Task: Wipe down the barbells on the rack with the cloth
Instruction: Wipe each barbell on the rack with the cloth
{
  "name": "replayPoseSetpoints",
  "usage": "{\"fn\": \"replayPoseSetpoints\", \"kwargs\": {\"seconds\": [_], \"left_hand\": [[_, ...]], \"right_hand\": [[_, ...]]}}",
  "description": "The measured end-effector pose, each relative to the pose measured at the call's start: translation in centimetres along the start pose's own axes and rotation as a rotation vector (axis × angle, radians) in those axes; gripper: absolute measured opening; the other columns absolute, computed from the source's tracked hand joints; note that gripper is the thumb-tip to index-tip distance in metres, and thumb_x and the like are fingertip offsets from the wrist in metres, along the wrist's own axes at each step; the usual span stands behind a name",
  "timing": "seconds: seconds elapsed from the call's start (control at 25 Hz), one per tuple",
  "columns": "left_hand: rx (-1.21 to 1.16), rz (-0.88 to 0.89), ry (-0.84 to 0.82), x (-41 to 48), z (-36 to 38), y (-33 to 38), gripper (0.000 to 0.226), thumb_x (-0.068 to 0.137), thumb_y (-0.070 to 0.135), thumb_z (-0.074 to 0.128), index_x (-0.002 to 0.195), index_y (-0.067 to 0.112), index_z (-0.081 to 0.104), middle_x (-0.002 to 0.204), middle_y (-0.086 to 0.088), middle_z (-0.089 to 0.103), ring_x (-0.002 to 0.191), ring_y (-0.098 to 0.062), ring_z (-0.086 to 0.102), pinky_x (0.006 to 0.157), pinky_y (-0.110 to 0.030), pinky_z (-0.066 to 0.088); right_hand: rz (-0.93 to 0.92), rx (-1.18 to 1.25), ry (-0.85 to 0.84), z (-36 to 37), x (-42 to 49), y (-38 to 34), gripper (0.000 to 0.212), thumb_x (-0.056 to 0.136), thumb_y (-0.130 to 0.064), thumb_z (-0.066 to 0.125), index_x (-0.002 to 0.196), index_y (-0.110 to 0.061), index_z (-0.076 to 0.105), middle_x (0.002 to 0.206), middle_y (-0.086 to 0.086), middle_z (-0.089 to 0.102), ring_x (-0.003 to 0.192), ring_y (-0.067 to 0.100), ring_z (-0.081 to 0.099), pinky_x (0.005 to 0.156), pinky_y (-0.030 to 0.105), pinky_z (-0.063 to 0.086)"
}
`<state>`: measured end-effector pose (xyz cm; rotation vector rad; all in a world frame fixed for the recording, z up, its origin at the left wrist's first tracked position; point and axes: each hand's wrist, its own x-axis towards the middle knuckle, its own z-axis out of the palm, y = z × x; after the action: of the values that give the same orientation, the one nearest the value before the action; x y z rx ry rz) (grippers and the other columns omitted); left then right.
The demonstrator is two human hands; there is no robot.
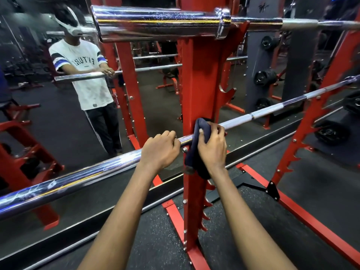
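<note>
Your right hand (212, 147) clamped the cloth (196, 151) around the lower barbell (78, 178), left hand (159, 149) gripping bare bar just beside it.

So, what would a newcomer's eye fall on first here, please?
The thick chrome barbell across the top, resting on the red rack, catches the eye first. Below centre, the right hand presses a dark blue cloth round the lower barbell at the rack, the left hand gripping the bar beside it.

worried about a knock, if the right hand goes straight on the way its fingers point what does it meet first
Likely the red rack upright, right behind the cloth the right hand grips on the lower barbell; depth is unclear.
</note>
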<state>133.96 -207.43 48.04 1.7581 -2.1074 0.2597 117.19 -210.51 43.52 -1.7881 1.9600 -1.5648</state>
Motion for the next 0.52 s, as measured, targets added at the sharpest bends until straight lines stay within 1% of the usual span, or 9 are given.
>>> {"fn": "replayPoseSetpoints", "kwargs": {"seconds": [0.08,0.16,0.24,0.32,0.36,0.4,0.48,0.52], "left_hand": [[0.034,0.014,0.034,-0.3,0.2,0.0,0.032,0.103,0.038,0.029,0.106,0.021,0.056,0.106,-0.001,0.065,0.098,-0.029,0.064,0.069,-0.036,0.031],[0.075,0.033,0.055,-0.4,0.5,-0.1,0.033,0.104,0.042,0.030,0.112,0.023,0.056,0.107,0.000,0.066,0.095,-0.028,0.065,0.069,-0.037,0.034],[0.114,0.072,0.089,-0.7,1.1,-0.4,0.040,0.102,0.046,0.035,0.129,0.025,0.056,0.115,0.002,0.067,0.097,-0.025,0.065,0.072,-0.038,0.043],[0.133,0.116,0.122,-0.9,1.6,-0.6,0.049,0.099,0.048,0.040,0.143,0.028,0.050,0.127,0.003,0.065,0.102,-0.024,0.065,0.076,-0.039,0.048],[0.145,0.135,0.124,-1.0,1.7,-0.7,0.051,0.099,0.048,0.041,0.145,0.030,0.049,0.133,0.004,0.063,0.105,-0.024,0.064,0.077,-0.039,0.049],[0.160,0.150,0.118,-1.1,1.8,-0.8,0.051,0.099,0.048,0.041,0.146,0.032,0.049,0.137,0.004,0.061,0.108,-0.024,0.063,0.079,-0.039,0.049],[0.171,0.171,0.107,-1.1,1.5,-0.7,0.048,0.100,0.047,0.040,0.144,0.035,0.051,0.139,0.003,0.061,0.111,-0.023,0.062,0.081,-0.038,0.048],[0.172,0.182,0.100,-1.0,1.4,-0.7,0.047,0.100,0.046,0.039,0.144,0.035,0.052,0.138,0.003,0.061,0.112,-0.023,0.061,0.082,-0.038,0.048]], "right_hand": [[-0.059,0.038,-0.030,0.5,-1.5,-0.7,0.049,0.099,-0.050,0.057,0.135,-0.017,0.050,0.137,0.011,0.047,0.119,0.038,0.057,0.097,0.048,0.050],[-0.113,0.101,-0.062,0.6,-2.0,-0.5,0.050,0.099,-0.050,0.059,0.135,-0.016,0.049,0.137,0.008,0.045,0.120,0.035,0.057,0.097,0.047,0.052],[-0.087,0.159,-0.033,0.3,-1.4,0.2,0.045,0.099,-0.042,0.061,0.135,-0.015,0.051,0.134,0.006,0.045,0.120,0.033,0.059,0.096,0.048,0.054],[0.003,0.217,0.019,0.1,-0.8,0.5,0.041,0.099,-0.035,0.062,0.134,-0.015,0.053,0.134,0.006,0.046,0.120,0.032,0.060,0.096,0.048,0.054],[0.040,0.240,0.029,0.1,-0.8,0.3,0.039,0.098,-0.030,0.063,0.133,-0.014,0.054,0.134,0.006,0.047,0.120,0.032,0.060,0.096,0.046,0.054],[0.068,0.256,0.022,0.0,-0.7,0.1,0.038,0.096,-0.025,0.065,0.131,-0.015,0.056,0.133,0.007,0.049,0.120,0.031,0.060,0.098,0.041,0.052],[0.099,0.280,-0.032,-1.0,0.0,0.2,0.037,0.093,-0.018,0.069,0.128,-0.016,0.061,0.130,0.008,0.054,0.121,0.031,0.059,0.099,0.029,0.043],[0.097,0.271,-0.077,-2.0,0.6,0.2,0.036,0.092,-0.017,0.069,0.127,-0.017,0.063,0.128,0.009,0.056,0.122,0.031,0.059,0.100,0.028,0.041]]}}
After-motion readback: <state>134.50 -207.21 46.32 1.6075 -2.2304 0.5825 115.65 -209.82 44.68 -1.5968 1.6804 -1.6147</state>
